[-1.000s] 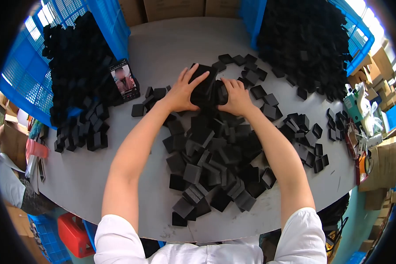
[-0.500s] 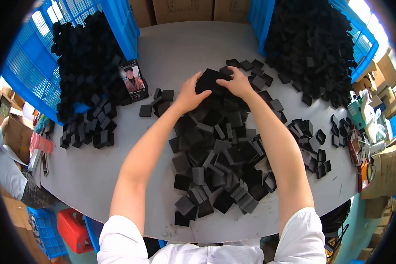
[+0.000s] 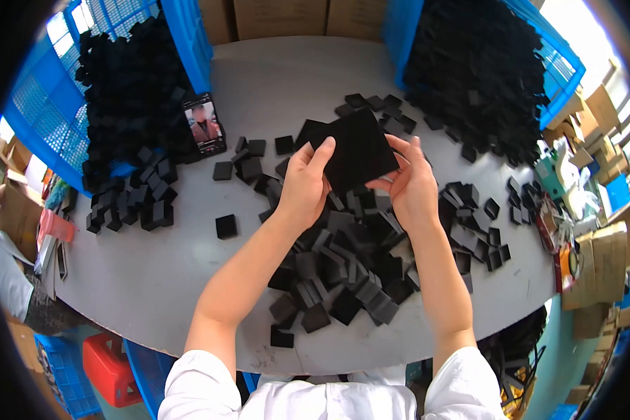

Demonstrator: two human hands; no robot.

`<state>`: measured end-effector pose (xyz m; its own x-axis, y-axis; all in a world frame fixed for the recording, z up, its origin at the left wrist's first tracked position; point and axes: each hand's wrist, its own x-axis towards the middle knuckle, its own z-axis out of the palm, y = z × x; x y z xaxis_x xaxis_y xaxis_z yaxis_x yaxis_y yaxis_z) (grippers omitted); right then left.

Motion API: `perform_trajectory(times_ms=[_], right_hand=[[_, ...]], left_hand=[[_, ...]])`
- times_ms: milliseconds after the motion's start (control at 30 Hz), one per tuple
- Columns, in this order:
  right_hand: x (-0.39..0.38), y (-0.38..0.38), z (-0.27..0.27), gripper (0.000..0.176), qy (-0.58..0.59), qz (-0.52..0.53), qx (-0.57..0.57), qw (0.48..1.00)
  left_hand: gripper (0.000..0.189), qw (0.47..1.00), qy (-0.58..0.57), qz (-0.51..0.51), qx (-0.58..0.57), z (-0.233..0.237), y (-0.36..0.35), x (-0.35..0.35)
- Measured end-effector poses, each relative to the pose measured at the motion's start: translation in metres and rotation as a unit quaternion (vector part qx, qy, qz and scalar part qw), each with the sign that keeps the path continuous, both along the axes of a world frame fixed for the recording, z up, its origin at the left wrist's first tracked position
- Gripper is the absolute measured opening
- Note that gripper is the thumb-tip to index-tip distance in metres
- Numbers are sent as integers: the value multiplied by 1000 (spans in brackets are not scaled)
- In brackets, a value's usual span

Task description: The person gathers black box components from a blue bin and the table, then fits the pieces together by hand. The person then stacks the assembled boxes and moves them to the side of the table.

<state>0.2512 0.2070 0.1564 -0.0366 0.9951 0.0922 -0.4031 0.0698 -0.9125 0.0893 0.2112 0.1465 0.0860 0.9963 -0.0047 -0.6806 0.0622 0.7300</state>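
Observation:
A black, square foam-like sheet (image 3: 359, 150) is raised above the pile, its flat face turned toward me. My left hand (image 3: 306, 180) grips its left edge, thumb across the front and the other fingers mostly hidden behind. At the right edge, my right hand (image 3: 411, 183) has its fingers and thumb against the sheet, the palm partly visible. Below both hands spreads a loose heap of small black blocks (image 3: 315, 266), some tilted and overlapping. Another dark flat piece (image 3: 309, 131) shows just behind the sheet's upper left corner.
A blue crate (image 3: 42, 140) full of black pieces lies tipped at left, and a second blue crate (image 3: 563, 66) at right. A phone (image 3: 204, 124) showing a person leans by the left pile. One lone block (image 3: 226, 227) sits on the grey table (image 3: 154, 280). A red stool (image 3: 110, 371) stands below.
Both hands have come nearer to me with the black sheet, which now faces me more fully. Small blocks now lie farther left on the table, including a lone one. The view has shifted slightly.

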Motion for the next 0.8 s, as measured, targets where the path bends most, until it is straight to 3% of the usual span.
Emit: perform_trajectory(times_ms=[100,200,333,467,533,600,733,800], right_hand=[[24,-41,5,70,-1,-18,-69,997],[45,-86,7,72,6,-29,-93,995],[74,-145,2,75,-92,-57,-30,994],[99,-199,-13,75,-5,-121,-41,992],[112,-229,-12,72,7,-151,-60,987],[130,-260,-22,69,66,-119,-87,987],[160,-318,-55,45,2,-165,-109,980],[163,-347,-59,36,29,-190,-129,973]], left_hand=[[20,998,25,-55,-5,-5,-36,16],[26,991,91,-95,7,-7,-72,37],[23,985,129,-104,50,-5,-118,75],[28,974,129,-183,36,-15,-155,105],[30,970,132,-204,21,-19,-173,125],[30,949,117,-264,-124,-6,-201,142],[31,922,121,-327,-169,-30,-241,167],[30,898,147,-376,-175,-48,-257,175]])
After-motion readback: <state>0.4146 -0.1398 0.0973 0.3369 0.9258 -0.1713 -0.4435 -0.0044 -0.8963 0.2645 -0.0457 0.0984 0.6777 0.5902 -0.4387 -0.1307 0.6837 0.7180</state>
